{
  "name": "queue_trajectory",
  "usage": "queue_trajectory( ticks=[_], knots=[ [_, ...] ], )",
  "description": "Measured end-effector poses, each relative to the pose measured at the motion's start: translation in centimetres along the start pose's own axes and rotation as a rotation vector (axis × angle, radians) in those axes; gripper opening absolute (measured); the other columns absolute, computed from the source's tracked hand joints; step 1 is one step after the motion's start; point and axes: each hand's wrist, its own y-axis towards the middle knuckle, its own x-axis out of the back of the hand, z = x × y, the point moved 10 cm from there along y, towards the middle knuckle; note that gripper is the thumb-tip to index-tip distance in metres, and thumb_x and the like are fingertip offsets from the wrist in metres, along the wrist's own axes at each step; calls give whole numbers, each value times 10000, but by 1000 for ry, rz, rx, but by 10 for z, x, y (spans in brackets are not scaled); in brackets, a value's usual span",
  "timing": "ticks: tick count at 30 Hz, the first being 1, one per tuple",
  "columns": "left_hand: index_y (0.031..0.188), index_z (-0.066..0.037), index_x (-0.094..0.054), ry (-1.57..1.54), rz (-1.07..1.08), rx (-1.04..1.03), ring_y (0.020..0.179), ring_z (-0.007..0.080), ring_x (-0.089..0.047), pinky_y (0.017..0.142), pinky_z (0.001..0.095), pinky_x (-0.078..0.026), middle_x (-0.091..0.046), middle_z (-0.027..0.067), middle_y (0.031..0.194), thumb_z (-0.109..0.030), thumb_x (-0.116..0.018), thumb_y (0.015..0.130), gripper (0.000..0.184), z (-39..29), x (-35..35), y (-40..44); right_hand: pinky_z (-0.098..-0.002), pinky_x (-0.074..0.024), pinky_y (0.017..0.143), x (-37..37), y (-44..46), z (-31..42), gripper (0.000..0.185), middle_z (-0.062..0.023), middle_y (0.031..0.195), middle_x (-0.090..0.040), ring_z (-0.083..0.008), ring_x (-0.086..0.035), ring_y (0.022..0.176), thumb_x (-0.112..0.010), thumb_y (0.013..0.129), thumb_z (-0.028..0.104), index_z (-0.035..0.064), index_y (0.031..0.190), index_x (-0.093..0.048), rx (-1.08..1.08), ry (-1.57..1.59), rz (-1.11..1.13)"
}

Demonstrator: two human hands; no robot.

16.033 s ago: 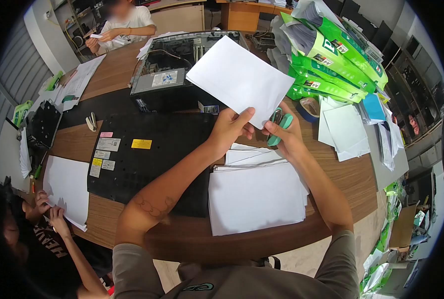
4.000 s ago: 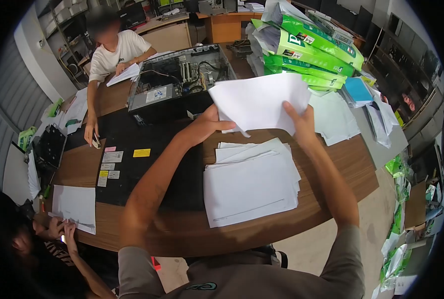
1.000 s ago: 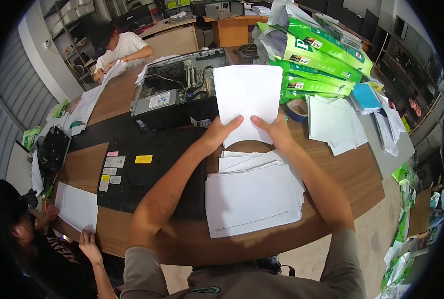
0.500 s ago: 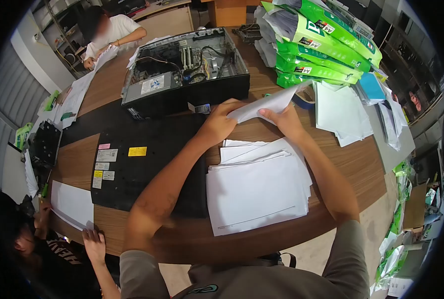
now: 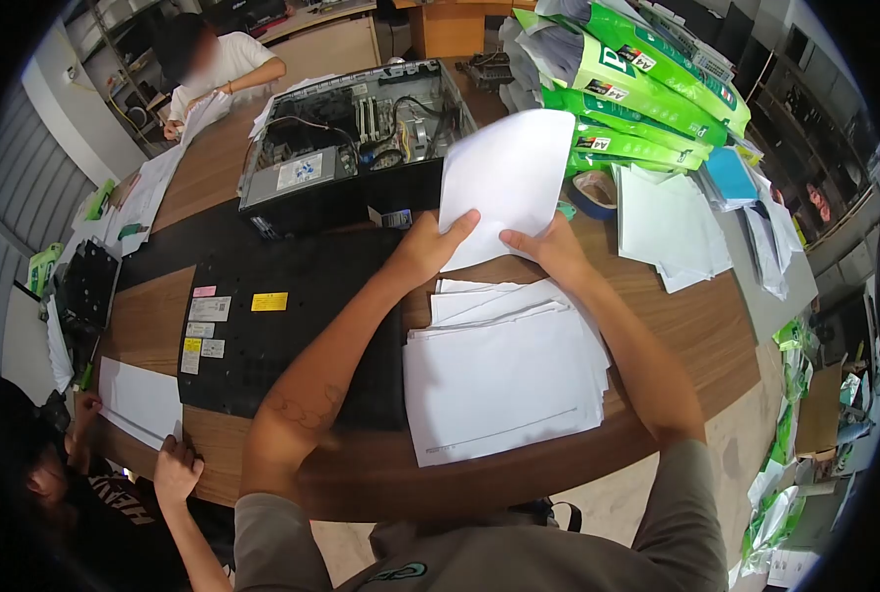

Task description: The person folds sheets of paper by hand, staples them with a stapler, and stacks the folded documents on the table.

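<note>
Fingers (image 5: 465,225) of left hand (image 5: 428,250) and right hand (image 5: 556,249) clamp the paper (image 5: 511,170) rising beyond them; I judge it light, bendable, best held at both sides.

Two own hands (image 5: 428,249), one near paper stack (image 5: 504,385), one far computer (image 5: 356,183), two co-workers (image 5: 240,61) left, one tape roll (image 5: 594,207) right.

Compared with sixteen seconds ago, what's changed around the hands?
The right hand released the teal tool, now lying beyond it; the paper stack now shows print on top. The left hand still holds white paper, as does the right; the computer case stayed put.
</note>
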Motion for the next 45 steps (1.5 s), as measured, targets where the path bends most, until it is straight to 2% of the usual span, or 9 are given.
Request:
queue_trajectory(
  ticks=[3, 6, 9, 11, 17, 23, 26, 30, 45],
  knots=[
    [1025, 69, -669, -56, -9, -44, 779, 113, -557, 722, 330, -474, -671, 84, 834, -442, -559, 1004, 523, -4, 4, 0, -315, -505, 896, 1, 2, -12, 432, -90, 1130, -673, -162, -622, 1018, -771, 863, 122, -16, 1230, -590, -44, 11, 10],
    [1021, 72, -660, 129, -23, 109, 760, 123, -536, 722, 344, -470, -658, 99, 814, -428, -544, 1014, 514, -4, 9, -7, -320, -499, 911, 1, -3, 0, 440, -100, 1129, -673, -174, -620, 1031, -769, 864, 120, -18, 1239, -582, -31, -40, -35],
    [1052, 80, -649, 97, -21, -64, 787, 172, -592, 763, 359, -484, -683, 153, 856, -386, -549, 1016, 478, -16, 3, -7, -326, -494, 917, 4, -4, 0, 444, -109, 1125, -670, -185, -621, 1035, -770, 863, 121, -19, 1239, -579, -20, -98, -87],
    [1098, 78, -641, 75, -12, -141, 873, 272, -667, 825, 386, -498, -707, 205, 950, -337, -575, 1002, 431, -22, 1, -8, -327, -506, 874, 6, -5, 3, 413, -125, 1086, -687, -196, -641, 985, -758, 863, 128, -28, 1212, -603, 7, -92, -121],
    [1127, 69, -644, 249, -10, -170, 987, 367, -678, 857, 414, -508, -700, 244, 1027, -292, -608, 975, 393, -28, -1, -8, -331, -510, 847, 16, -10, 4, 373, -140, 1039, -705, -204, -658, 941, -747, 867, 151, -40, 1165, -629, 20, -127, -219],
    [1121, 59, -652, 245, 47, 38, 963, 362, -677, 851, 415, -507, -685, 257, 1050, -280, -627, 962, 376, -15, -1, -8, -334, -508, 851, 8, -12, 9, 362, -139, 1039, -703, -204, -657, 943, -736, 879, 153, -46, 1161, -623, 4, -144, -167],
    [1133, 61, -646, 165, -35, -139, 950, 361, -669, 836, 422, -502, -679, 254, 1053, -290, -627, 961, 391, -18, 3, -4, -333, -509, 850, 14, -9, 7, 358, -137, 1038, -703, -202, -657, 946, -729, 883, 147, -44, 1165, -622, 52, -128, -204],
    [1116, 57, -648, 281, -64, -37, 977, 353, -647, 849, 422, -488, -663, 232, 1075, -302, -628, 959, 393, -14, 8, -9, -328, -509, 853, 13, -10, 9, 363, -132, 1051, -701, -202, -658, 951, -730, 880, 145, -42, 1172, -620, 38, -120, -206],
    [1065, 35, -672, 242, -108, -120, 935, 340, -607, 834, 411, -469, -634, 203, 1023, -285, -618, 964, 339, -11, 9, -2, -327, -502, 890, 12, -9, 11, 433, -125, 1089, -690, -192, -636, 1008, -767, 872, 178, -48, 1201, -602, 75, 49, -189]
  ],
)
